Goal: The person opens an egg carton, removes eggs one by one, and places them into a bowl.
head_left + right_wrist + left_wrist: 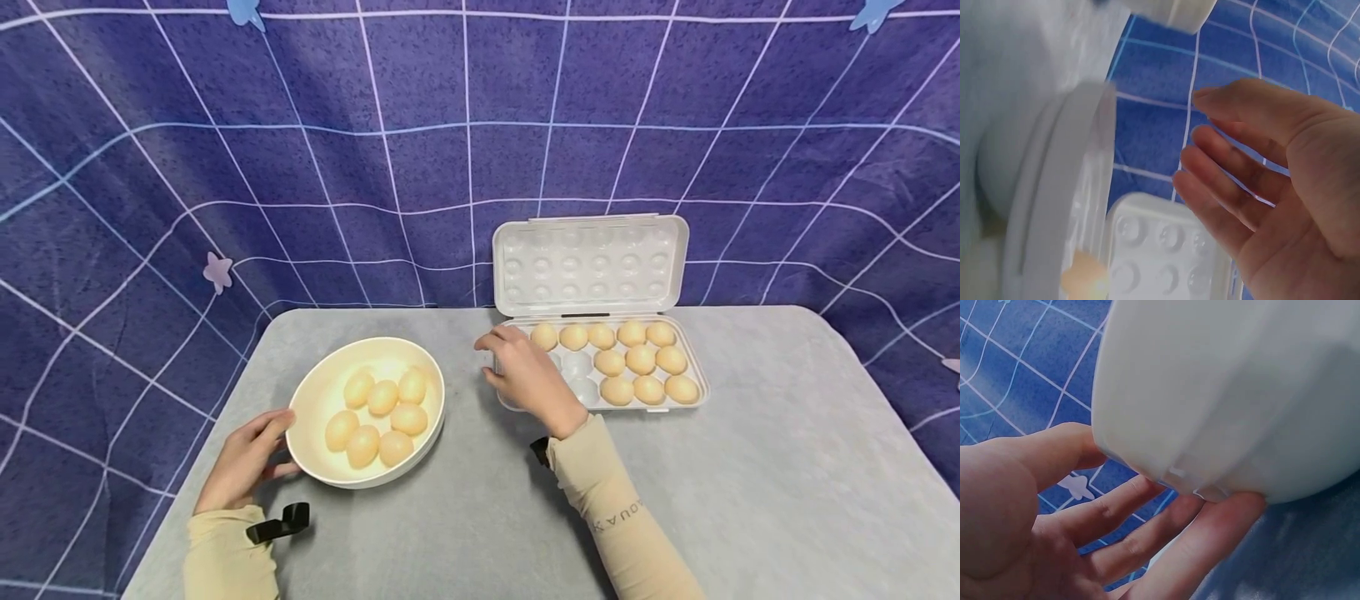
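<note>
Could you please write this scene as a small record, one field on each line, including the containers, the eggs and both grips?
Surface: grey table
Backdrop: blue-purple cloth with pale grid lines
Left container: cream bowl
Bowl contents: seven visible eggs
Right container: white carton, its lid raised
Carton contents: eleven visible eggs, at least two empty cups; part of the left end is hidden
Left grip: holds the bowl's left side
Right grip: over the carton's left end, fingers loosely bent, nothing held

Bright head view, dimmer, softer wrist views
</note>
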Available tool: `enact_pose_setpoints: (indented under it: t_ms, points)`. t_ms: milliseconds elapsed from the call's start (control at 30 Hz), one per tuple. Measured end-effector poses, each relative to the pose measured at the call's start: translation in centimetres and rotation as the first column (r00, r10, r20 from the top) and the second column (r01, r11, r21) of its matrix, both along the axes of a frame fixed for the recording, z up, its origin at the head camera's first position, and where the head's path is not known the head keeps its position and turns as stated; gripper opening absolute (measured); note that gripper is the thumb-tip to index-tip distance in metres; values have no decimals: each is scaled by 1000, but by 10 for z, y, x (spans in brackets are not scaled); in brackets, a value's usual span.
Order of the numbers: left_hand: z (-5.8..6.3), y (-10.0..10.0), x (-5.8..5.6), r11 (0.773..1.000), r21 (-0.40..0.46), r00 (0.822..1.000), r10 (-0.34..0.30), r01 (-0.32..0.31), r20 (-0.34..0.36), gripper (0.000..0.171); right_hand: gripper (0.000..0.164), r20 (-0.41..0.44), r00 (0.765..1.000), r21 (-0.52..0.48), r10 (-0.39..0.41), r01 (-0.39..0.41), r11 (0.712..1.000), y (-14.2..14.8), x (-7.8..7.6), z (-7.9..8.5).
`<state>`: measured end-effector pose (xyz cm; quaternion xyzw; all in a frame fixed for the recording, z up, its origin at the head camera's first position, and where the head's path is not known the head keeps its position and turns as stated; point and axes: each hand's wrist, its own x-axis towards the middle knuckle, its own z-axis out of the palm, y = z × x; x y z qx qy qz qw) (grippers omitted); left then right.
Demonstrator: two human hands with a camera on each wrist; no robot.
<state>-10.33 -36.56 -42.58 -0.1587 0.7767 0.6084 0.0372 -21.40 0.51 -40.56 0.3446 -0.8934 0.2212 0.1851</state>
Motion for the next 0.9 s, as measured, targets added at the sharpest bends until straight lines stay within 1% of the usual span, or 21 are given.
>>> enact_pose_setpoints:
  t_ms: [233, 400, 467, 667, 900]
  points:
    - [0, 1, 0, 1000, 26, 1000, 8, -7, -14, 66, 31, 50, 997, -7, -65, 66, 998, 15, -10, -6]
    - [0, 1, 0, 1000, 25, 1000, 11, -11, -11, 66, 36, 113, 986, 7, -125, 125, 992, 23, -17, -11]
    - [0, 1, 0, 1000, 24, 1000, 10, -10, -9, 67, 37, 125, 982, 12, -144, 143, 990, 27, -19, -14]
    - [-1, 2, 0, 1000, 11, 1000, 21, -21, 8, 66, 39, 104, 982, -4, -161, 162, 987, 35, -26, -21]
    - [1, 2, 1, 1000, 14, 1000, 26, -27, 3, 65, 42, 73, 981, -17, -181, 182, 983, 42, -31, -28]
